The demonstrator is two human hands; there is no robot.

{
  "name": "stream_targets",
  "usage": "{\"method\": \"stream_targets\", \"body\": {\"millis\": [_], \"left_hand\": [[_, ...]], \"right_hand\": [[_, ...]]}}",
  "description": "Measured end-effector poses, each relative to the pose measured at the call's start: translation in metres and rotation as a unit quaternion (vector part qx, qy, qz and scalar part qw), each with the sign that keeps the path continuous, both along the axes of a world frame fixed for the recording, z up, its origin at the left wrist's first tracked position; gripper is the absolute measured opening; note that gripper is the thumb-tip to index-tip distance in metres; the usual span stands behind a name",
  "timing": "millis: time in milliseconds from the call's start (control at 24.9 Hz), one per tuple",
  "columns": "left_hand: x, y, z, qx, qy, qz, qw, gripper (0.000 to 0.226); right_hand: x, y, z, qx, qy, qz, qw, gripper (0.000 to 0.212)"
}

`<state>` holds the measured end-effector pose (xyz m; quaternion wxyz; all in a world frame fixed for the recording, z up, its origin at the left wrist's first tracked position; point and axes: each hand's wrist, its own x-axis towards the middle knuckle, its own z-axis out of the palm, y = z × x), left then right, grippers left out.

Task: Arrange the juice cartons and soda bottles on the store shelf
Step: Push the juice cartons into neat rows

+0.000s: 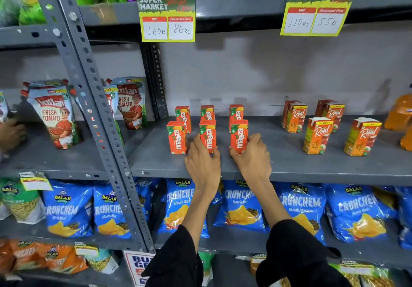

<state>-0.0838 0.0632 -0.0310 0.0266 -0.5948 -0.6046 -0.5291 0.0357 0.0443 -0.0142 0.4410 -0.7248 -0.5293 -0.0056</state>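
Note:
Several small orange-red Maaza juice cartons stand upright in two rows on the grey shelf (pixel 289 166). My left hand (pixel 204 164) grips the middle front Maaza carton (pixel 207 136). My right hand (pixel 252 157) grips the right front Maaza carton (pixel 239 136). The left front Maaza carton (pixel 176 137) stands free beside my left hand. To the right stand several orange Real juice cartons (pixel 317 136), apart from my hands. An orange soda bottle (pixel 399 111) shows partly at the far right edge.
Ketchup pouches (pixel 52 117) stand on the left shelf behind a slanted steel upright (pixel 93 99). Another person's hand (pixel 10 132) is at the far left. Blue chip bags (pixel 240 206) fill the shelf below. Price cards (pixel 167 18) hang from the shelf above.

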Motion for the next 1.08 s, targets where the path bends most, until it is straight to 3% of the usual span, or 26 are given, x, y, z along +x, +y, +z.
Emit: {"method": "stream_targets", "body": {"millis": [683,844,924,1085], "left_hand": [[0.003,0.003,-0.002,-0.010,-0.005,-0.011,1.000,0.062],[0.001,0.000,-0.004,-0.020,-0.033,-0.030,0.999,0.075],[0.006,-0.013,-0.006,0.007,-0.100,-0.050,0.994,0.078],[0.056,-0.052,-0.011,0.097,-0.215,-0.088,0.968,0.042]], "right_hand": [[0.005,0.005,-0.006,-0.006,-0.046,-0.014,0.999,0.062],[0.015,-0.006,-0.006,0.018,0.028,0.037,0.999,0.064],[0.033,-0.020,-0.009,0.072,0.091,0.076,0.990,0.054],[0.098,-0.049,-0.011,0.170,0.113,0.061,0.977,0.015]]}}
